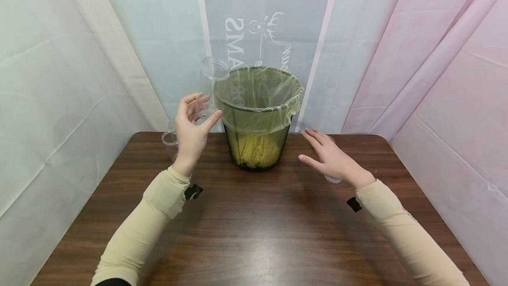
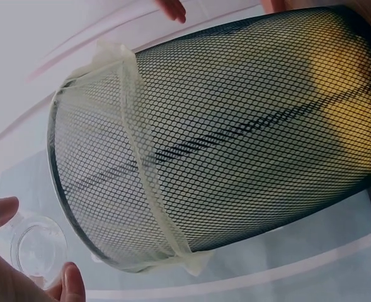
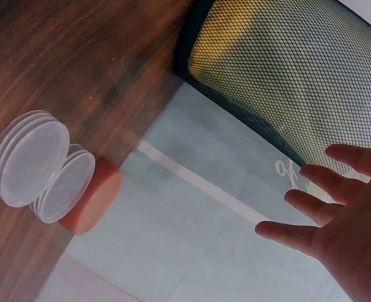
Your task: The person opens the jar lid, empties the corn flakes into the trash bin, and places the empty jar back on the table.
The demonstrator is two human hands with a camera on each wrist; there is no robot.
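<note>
My left hand (image 1: 192, 122) grips a clear plastic cup (image 1: 214, 69) near its base, upright and level with the top of the bin. In the left wrist view the round base of the cup (image 2: 39, 248) shows between thumb and fingers. To its right stands a black mesh waste bin (image 1: 258, 144), lined with a pale yellow-green bag (image 1: 274, 122); something yellow shows low inside. My right hand (image 1: 331, 158) hovers right of the bin with fingers spread, holding nothing. Beneath it are stacked clear lids (image 3: 37, 163), largely hidden in the head view.
Another clear cup (image 1: 169, 138) stands behind my left wrist. Beside the lids is an orange-pink round object (image 3: 97, 198) of unclear kind. The brown wooden table (image 1: 254, 224) ends at hanging cloth (image 1: 158, 34) behind and at both sides.
</note>
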